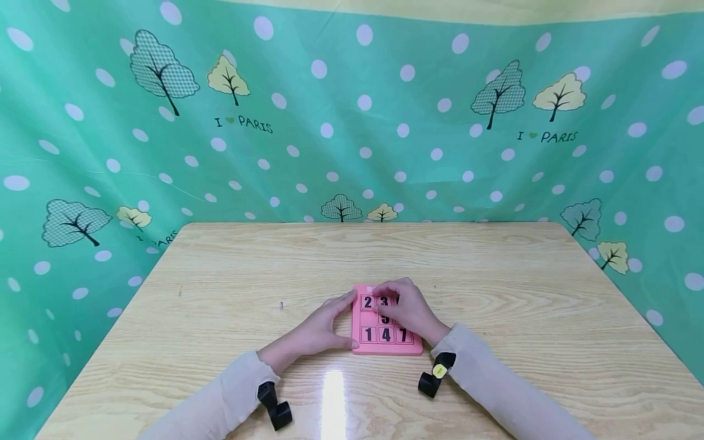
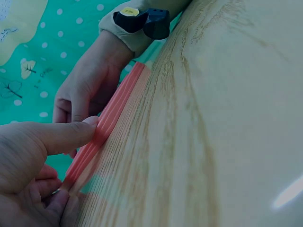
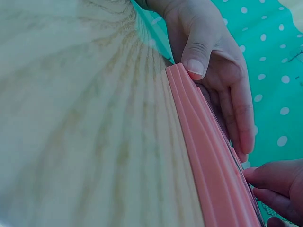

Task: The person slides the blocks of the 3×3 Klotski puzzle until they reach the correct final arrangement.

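Observation:
A pink number slide puzzle (image 1: 387, 349) lies flat on the table, its black-numbered tiles facing up. Tiles 2, 3, 5, 1, 4 and 7 can be read, with a gap below the 2; others are covered by a hand. My left hand (image 1: 319, 327) holds the frame's left side, thumb near the bottom corner and fingers at the top one. Over the tiles from the right comes my right hand (image 1: 409, 308), thumb and index finger apart, the tips at the 2 and 3. In the right wrist view the puzzle's stepped pink edge (image 3: 199, 151) shows, both hands beside it.
The light wooden table (image 1: 247, 263) reaches back to a green dotted curtain (image 1: 308, 153) printed with trees. A black wrist camera (image 1: 275, 408) is on the left sleeve, another wrist camera (image 1: 431, 382) on the right. Light glares off the table's front part.

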The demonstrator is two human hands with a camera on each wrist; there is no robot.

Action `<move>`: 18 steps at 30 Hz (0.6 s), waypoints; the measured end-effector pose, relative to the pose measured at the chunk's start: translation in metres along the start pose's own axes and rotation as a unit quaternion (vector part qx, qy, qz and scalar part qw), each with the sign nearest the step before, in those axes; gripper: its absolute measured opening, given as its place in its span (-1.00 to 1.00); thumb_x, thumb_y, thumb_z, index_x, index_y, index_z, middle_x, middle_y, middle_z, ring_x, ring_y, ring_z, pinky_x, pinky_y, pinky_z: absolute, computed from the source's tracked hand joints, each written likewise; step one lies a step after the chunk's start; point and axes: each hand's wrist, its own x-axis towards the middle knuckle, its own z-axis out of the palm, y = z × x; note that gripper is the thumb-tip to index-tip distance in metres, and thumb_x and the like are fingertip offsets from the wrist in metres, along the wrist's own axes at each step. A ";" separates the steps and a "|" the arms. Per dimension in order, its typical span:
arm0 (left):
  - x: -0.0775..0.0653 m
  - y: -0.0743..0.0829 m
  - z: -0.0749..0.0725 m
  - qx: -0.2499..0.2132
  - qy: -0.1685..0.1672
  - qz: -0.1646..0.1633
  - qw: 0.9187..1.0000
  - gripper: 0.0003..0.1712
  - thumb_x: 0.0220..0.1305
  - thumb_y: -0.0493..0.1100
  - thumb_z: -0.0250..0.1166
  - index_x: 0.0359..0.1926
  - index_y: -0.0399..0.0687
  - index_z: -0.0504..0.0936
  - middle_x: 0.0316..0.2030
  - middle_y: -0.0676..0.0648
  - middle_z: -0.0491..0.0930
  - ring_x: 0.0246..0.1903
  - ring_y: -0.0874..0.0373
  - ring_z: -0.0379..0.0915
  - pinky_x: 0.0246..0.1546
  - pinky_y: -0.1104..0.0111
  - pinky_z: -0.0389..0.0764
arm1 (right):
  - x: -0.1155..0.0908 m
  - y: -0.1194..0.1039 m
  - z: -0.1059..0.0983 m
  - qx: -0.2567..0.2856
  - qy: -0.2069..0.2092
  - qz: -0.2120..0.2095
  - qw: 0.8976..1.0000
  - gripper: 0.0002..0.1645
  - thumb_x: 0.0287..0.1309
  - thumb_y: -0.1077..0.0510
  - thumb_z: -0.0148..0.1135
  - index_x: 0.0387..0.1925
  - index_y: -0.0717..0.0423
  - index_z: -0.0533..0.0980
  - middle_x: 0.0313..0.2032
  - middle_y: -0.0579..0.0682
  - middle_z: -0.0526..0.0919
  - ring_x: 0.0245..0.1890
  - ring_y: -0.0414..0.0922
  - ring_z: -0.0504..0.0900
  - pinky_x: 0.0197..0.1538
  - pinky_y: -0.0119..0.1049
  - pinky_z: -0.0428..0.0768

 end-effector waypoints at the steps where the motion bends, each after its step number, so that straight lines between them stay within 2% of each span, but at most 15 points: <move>1: 0.000 0.000 0.000 -0.001 0.000 0.000 1.000 0.13 -0.08 -0.07 0.49 0.45 -0.07 0.03 0.44 -0.06 0.03 0.39 -0.05 -0.07 0.37 -0.01 -0.01 | 0.000 0.000 0.000 0.003 0.000 0.002 1.000 -0.71 -0.03 0.30 0.38 -0.18 0.06 0.64 -0.18 -0.08 0.60 -0.02 -0.08 0.41 0.09 -0.09 0.40; 11: 0.000 0.000 0.001 -0.002 -0.003 -0.002 1.000 0.13 -0.07 -0.08 0.48 0.45 -0.06 0.02 0.44 -0.07 0.03 0.40 -0.05 -0.08 0.37 -0.01 0.00 | -0.005 0.001 0.001 -0.009 0.016 0.000 1.000 -0.66 -0.05 0.25 0.41 -0.15 0.03 0.63 -0.16 -0.12 0.61 -0.06 -0.11 0.41 0.05 -0.12 0.42; 18: -0.002 0.000 0.000 -0.003 0.002 -0.001 1.000 0.12 -0.07 -0.06 0.48 0.45 -0.07 0.04 0.43 -0.12 0.05 0.39 -0.11 -0.07 0.36 -0.06 -0.01 | -0.018 -0.005 0.001 -0.015 -0.006 -0.033 0.999 -0.69 -0.02 0.25 0.38 -0.15 0.04 0.64 -0.14 -0.11 0.61 -0.06 -0.11 0.41 0.06 -0.12 0.41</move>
